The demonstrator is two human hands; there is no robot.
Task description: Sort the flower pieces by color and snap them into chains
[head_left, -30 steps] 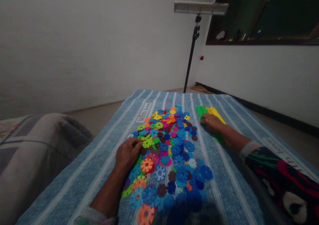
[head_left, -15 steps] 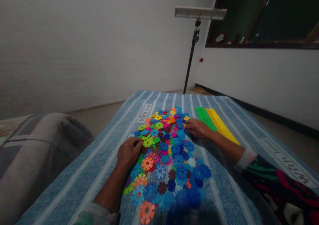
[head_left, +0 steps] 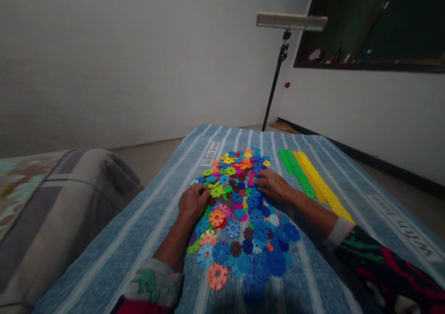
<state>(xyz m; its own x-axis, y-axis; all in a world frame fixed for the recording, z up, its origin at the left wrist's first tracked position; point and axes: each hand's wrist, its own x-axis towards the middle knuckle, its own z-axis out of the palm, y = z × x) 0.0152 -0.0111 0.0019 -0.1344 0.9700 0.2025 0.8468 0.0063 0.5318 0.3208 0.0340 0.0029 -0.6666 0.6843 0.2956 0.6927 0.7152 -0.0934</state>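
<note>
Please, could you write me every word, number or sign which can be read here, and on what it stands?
"With love": left label on the striped cloth.
"With love": right label, same cloth.
Too small to read: a faint mark near the cloth's far right corner.
No lettering can be made out on the colourful discs.

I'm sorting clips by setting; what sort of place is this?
Probably a room in a home: a striped cloth printed "With love" lies under colourful discs, draped fabric shows at the left, and a dark-framed window at upper right.
</note>
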